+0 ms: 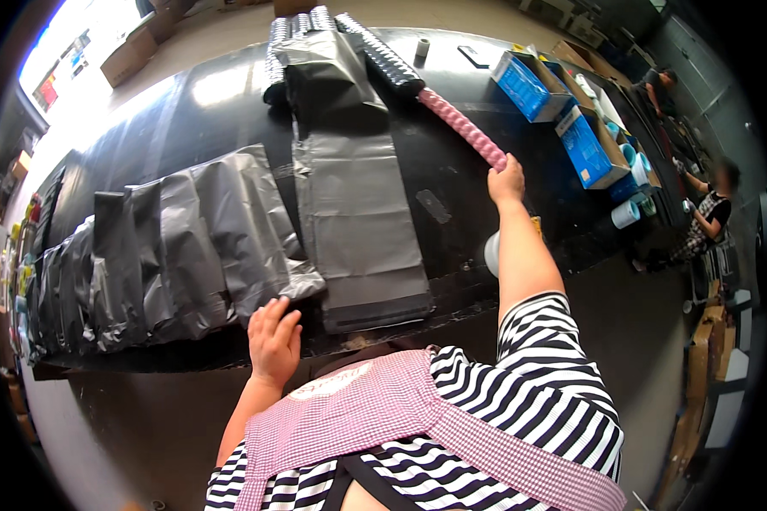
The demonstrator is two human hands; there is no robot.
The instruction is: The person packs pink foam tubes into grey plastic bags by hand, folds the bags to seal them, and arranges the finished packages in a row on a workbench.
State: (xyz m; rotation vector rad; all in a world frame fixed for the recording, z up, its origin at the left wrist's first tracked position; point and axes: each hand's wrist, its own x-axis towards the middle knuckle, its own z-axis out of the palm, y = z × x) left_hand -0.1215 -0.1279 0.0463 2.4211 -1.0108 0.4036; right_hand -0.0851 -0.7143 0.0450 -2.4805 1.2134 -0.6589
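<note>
1. The right hand (pixel 508 180) is closed around the near end of a pink bumpy stick (pixel 460 123), right of the middle of the worktop (pixel 452 230). The stick slants away far and left, where its other end meets a black bumpy bar (pixel 383 55); whether it enters the bar or only abuts it, I cannot tell.

2. The left hand (pixel 274 341) is empty, fingers loosely spread, at the near edge beside the overlapping grey bags (pixel 187 230). I cannot tell whether its fingertips touch the nearest corner.

3. To handle the stick well, I would keep the grip firm without crushing the bumps, and move it along its own line so it neither bends nor twists at the black bar. With the arm stretched this far, a smooth, slow motion seems safest.

4. The free hand could steady the loose bags lightly; such thin plastic probably slides and creases easily.

5. A long grey bag (pixel 354 196) lies left of the stick, its far end at the black bumpy rolls (pixel 274 64); a leftward swing could catch it.

6. Rightward, blue boxes (pixel 590 146) and light-blue tape rolls (pixel 625 215) limit room. A white round thing (pixel 492 254) sits partly hidden by the right forearm, easily knocked.

7. A small roll (pixel 422 48) and a phone (pixel 473 57) lie at the far side.
</note>
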